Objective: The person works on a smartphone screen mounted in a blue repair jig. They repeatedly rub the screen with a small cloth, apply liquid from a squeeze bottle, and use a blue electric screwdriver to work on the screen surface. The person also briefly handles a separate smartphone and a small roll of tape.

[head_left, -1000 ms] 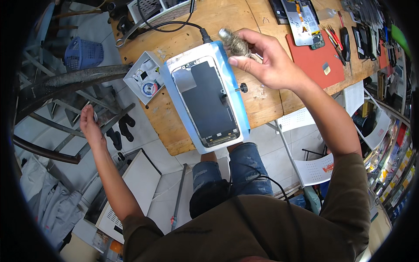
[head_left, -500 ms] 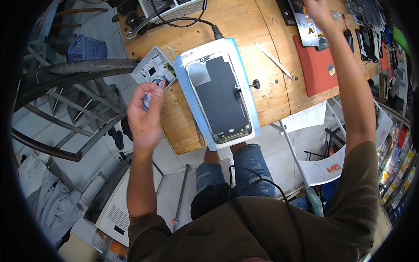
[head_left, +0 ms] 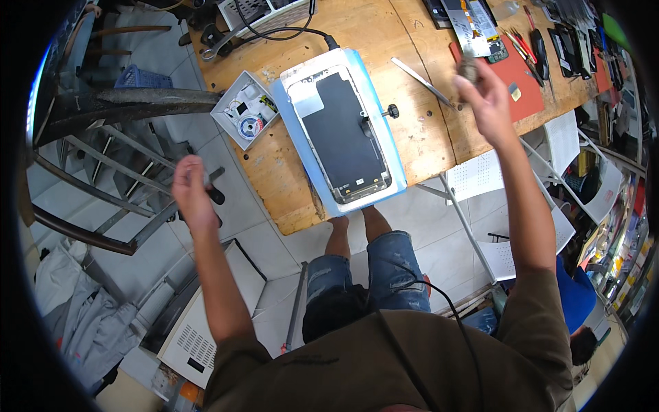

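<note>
Worn wooden bench (head_left: 422,147) carries a white-and-blue plate device (head_left: 305,69) near its front edge, probably for easy reach by 2 hands; on it lies 1 dark phone screen panel (head_left: 347,134), flat, so likely well supported. Right hand (head_left: 489,103), near the red mat (head_left: 527,96), pinches a brownish bundle (head_left: 469,70) (blurred), its end jutting out. Left hand (head_left: 192,192) hangs curled beyond the bench; I cannot tell whether it holds anything. White tray (head_left: 228,129) perhaps keeps small parts together.
</note>
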